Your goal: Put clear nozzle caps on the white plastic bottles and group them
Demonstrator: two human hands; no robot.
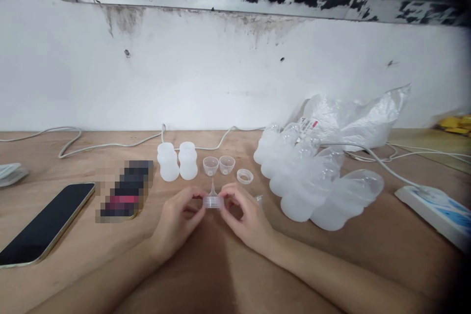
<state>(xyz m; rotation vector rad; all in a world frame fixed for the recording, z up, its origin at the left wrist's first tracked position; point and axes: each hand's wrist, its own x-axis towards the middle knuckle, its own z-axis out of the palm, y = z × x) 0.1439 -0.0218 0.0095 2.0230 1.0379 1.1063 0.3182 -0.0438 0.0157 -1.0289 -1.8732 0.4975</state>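
Between my two hands is a clear plastic ring cap with a nipple-like tip, its tip pointing up. My left hand pinches its left edge with thumb and fingers, and my right hand grips the right edge the same way. Just beyond stand two small clear cups, side by side. A loose white ring lies to their right. Two frosted white bottles stand upright at the back left. Beside my right hand a small clear piece is partly hidden.
Several frosted bottles with clear domed tops are clustered on the right, before a crumpled plastic bag. A power strip sits far right. At left lie a phone and a blurred-out device. A white cable runs along the wall.
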